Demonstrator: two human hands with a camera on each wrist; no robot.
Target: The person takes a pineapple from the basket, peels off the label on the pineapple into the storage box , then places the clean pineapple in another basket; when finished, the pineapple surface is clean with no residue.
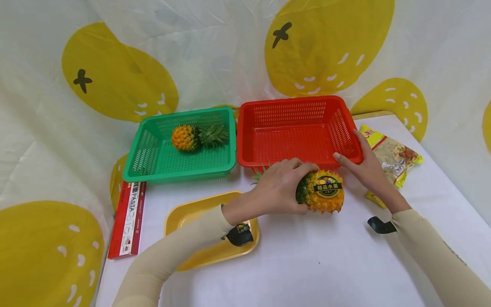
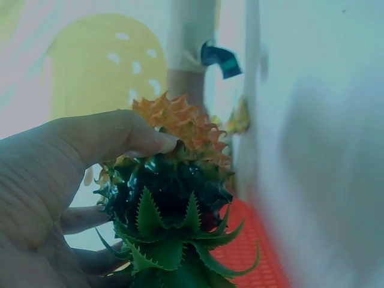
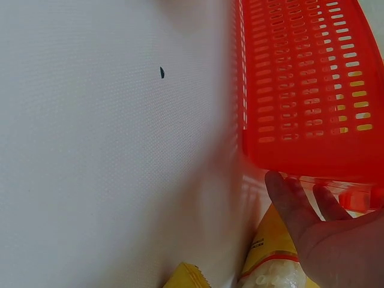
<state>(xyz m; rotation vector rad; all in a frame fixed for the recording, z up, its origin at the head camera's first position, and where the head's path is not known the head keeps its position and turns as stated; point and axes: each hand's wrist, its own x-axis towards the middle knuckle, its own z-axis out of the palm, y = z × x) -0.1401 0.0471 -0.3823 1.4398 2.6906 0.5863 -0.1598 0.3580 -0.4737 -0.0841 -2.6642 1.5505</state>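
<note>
My left hand [image 1: 281, 187] is closed round the pineapple [image 1: 324, 192], thumb on one side and fingers on the other, near its dark green end; the orange body juts out to the right of my grip and leaf tips [image 1: 258, 172] poke out on the left. With the weight out past my fingers, I judge it could tip or slide if I loosen up, and the spiny skin could make me flinch. I can't tell whether its underside touches the table. My right hand [image 1: 364, 168] is spread at the near right corner of the red basket [image 1: 295, 140], touching lightly, so a bump might skew it. That basket's near wall stands just beyond my grip and could catch fruit moved low. Farther left is the green basket [image 1: 145, 147], a second pineapple [image 1: 186, 137] lying inside; the yellow tray [image 1: 215, 256] sits partly under my left forearm, the pasta box [image 1: 128, 217] past it, and a food bag [image 1: 393, 157] right beside my right hand.
</note>
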